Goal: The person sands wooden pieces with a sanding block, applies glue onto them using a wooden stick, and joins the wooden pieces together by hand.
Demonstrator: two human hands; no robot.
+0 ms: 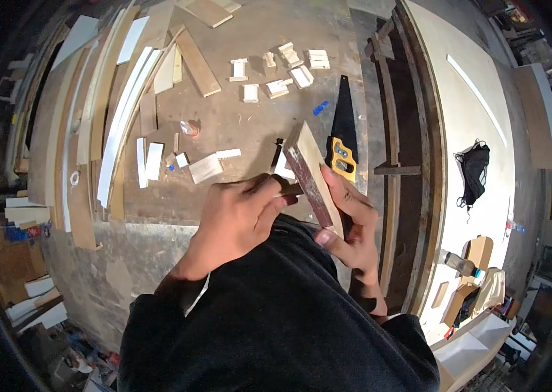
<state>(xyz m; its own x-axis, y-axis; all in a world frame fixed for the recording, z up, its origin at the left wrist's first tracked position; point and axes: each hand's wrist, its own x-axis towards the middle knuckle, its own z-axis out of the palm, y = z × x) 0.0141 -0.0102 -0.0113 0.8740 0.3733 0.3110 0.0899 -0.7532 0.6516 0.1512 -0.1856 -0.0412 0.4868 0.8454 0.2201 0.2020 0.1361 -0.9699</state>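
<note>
My right hand point(356, 219) grips a short wooden board point(315, 173), fingers along its far side and thumb at its lower end. The board is held up on a slant, and the edge facing left is dark reddish-brown and worn. My left hand point(236, 215) is closed close to that edge, thumb against curled fingers. A small dark, flat piece point(291, 188) shows at its fingertips, touching or nearly touching the board; its kind is unclear. Just beyond the board lies a handsaw point(343, 130) with a black blade and yellow handle.
Several small wooden pieces point(278, 88) lie on the brown work surface point(223, 124) ahead. Long boards and strips point(126, 124) are piled at left. Wooden framing point(387, 130) runs along the right, beside a pale panel point(472, 124) bearing a black mesh item point(473, 171) and a bottle point(460, 264).
</note>
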